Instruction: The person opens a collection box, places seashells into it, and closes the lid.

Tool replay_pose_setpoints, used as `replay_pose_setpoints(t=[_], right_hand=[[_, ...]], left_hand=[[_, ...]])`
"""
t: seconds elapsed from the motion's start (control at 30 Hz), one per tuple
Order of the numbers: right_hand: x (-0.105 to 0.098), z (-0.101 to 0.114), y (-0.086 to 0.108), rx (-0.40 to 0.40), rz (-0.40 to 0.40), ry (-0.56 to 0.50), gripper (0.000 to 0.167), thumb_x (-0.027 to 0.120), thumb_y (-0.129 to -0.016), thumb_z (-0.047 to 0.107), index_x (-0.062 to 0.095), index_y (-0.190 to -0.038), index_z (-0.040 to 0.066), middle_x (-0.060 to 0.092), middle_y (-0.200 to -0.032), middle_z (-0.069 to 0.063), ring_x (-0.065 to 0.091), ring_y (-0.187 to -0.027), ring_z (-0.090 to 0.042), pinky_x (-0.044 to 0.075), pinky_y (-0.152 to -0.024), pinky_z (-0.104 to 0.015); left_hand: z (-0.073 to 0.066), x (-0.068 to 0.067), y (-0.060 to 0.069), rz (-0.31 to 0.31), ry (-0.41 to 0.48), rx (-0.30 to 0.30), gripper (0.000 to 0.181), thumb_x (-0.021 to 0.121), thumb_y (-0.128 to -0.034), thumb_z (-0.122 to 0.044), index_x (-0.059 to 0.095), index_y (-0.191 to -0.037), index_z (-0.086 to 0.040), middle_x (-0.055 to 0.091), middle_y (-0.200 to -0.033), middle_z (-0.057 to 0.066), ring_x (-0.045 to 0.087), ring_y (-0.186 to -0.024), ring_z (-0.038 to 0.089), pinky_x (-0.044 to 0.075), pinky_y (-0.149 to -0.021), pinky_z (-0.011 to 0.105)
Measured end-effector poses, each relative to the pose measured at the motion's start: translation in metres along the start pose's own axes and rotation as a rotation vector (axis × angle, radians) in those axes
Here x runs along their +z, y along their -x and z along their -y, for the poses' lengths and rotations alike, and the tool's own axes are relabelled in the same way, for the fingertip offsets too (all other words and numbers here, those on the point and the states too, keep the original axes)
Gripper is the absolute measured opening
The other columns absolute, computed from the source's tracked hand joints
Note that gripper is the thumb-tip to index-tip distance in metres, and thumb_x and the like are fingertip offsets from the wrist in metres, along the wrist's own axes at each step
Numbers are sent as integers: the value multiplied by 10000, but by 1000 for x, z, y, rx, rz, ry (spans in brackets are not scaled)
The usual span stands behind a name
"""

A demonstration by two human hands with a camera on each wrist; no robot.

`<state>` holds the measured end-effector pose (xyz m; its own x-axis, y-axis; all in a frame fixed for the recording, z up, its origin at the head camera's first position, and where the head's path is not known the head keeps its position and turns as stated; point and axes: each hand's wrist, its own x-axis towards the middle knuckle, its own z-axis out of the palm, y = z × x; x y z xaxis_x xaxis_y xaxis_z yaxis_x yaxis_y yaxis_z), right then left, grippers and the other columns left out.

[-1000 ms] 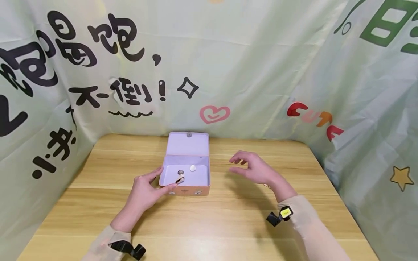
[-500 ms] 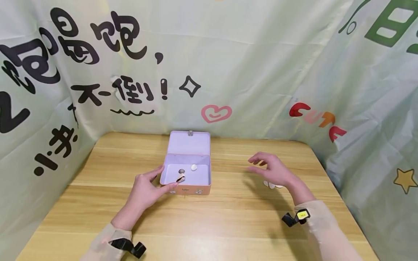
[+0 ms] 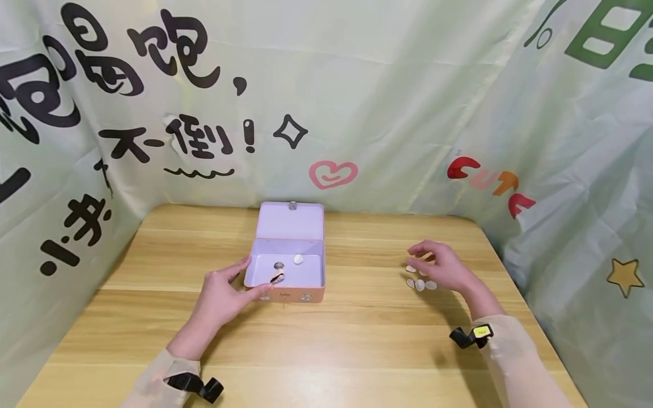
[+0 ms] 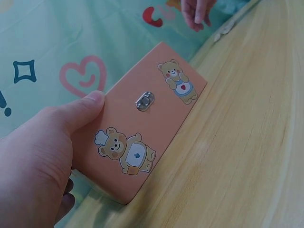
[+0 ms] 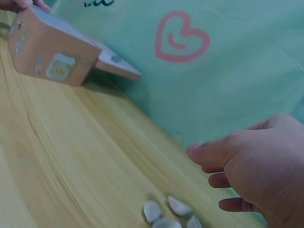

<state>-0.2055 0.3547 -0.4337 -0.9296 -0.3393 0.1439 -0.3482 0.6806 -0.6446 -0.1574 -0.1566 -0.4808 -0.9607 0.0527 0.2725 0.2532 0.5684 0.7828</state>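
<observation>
An open tin box [image 3: 296, 294] has a lilac inside, an orange outside and bear pictures [image 4: 128, 152]. My left hand [image 3: 221, 297] grips its front left corner, thumb on the front wall. Inside lie a white shell [image 3: 298, 259], a dark round one, perhaps also a shell [image 3: 279, 265], and a longer shell with a dark slit [image 3: 277, 276]. At the right, my right hand [image 3: 446, 269] hovers by a group of small white shells [image 3: 420, 285], its fingers loosely bent. In the right wrist view nothing shows between its thumb and fingers; some shells are partly hidden by the hand.
The lid [image 3: 291, 221] stands tipped back with a metal clasp at its top. A wooden table [image 3: 326, 345] carries everything. Behind and at both sides hangs a printed cloth [image 3: 398, 113]. Each wrist wears a small black camera [image 3: 466, 337].
My right hand has moved right, away from the box, to the white shells, which have come more into view. My left hand keeps its grip on the box. The view shifts slightly.
</observation>
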Motion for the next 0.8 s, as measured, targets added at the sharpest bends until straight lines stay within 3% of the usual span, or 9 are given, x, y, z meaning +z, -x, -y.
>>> replay_pose_setpoints(t=[0.3, 0.63, 0.8], right_hand=[[-1, -26, 8, 53, -18, -5, 289, 763, -995, 106, 706, -1222, -64, 728, -1155, -180, 659, -1076, -361, 581, -863, -363], [-1, -44, 17, 88, -8, 41, 356, 802, -974, 177, 703, -1230, -49, 741, -1117, -146, 681, -1048, -338, 566, -894, -458], [0, -49, 21, 95, -8, 63, 340, 839, -946, 205, 725, -1179, -15, 726, -1058, -99, 665, -971, -276, 555, -848, -373]], left_hand=[[1, -2, 0, -4, -8, -14, 934, 952, -741, -543, 635, -1403, 34, 616, -1429, 140, 552, -1341, 418, 464, -1079, 561], [0, -1, 0, -10, 14, -11, 919, 959, -742, -525, 638, -1401, 29, 620, -1425, 139, 553, -1342, 411, 467, -1082, 559], [0, 1, 0, -7, 12, -26, 915, 966, -744, -504, 632, -1415, 21, 615, -1435, 128, 542, -1357, 392, 459, -1092, 558]])
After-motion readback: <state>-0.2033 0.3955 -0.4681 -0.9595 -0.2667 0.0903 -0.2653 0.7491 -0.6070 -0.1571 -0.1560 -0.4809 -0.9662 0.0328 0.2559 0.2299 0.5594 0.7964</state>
